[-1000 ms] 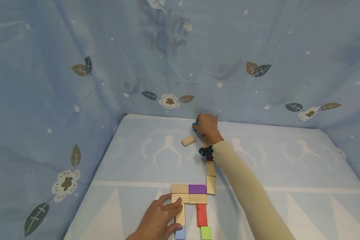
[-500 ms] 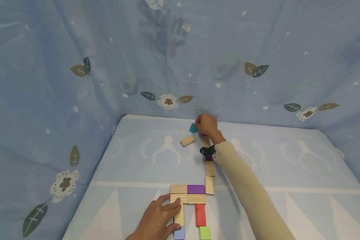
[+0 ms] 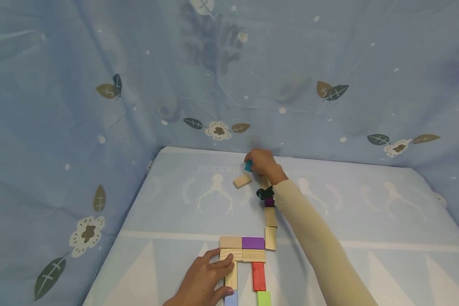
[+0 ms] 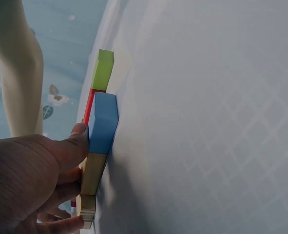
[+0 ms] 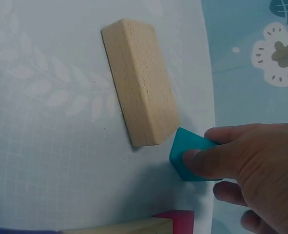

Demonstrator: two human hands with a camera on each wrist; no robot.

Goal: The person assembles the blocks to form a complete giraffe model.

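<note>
At the far edge of the table, my right hand [image 3: 263, 161] pinches a small teal block [image 5: 186, 158] between thumb and fingers. Beside it lies a loose plain wooden block [image 5: 144, 83]. Below that hand a red-ended block [image 5: 183, 222] shows in the right wrist view. My left hand [image 3: 204, 276] rests on the near blocks, its fingers spread over a plain wooden block [image 3: 230, 276] and its thumb against a light blue block [image 4: 104, 122]. A red block [image 3: 258, 276] and a green block [image 3: 264, 298] stand to its right, with a purple block [image 3: 253, 243] above them.
A line of blocks, including a plain wooden one [image 3: 270, 238] and a dark purple one [image 3: 269, 202], runs from the near group toward the far edge, partly under my right wrist. Blue patterned cloth [image 3: 229, 85] hangs behind and at the left of the table [image 3: 367, 204].
Half a second ago my right hand was just right of the teal block; now its fingers are on the block. The left hand stays on the near blocks.
</note>
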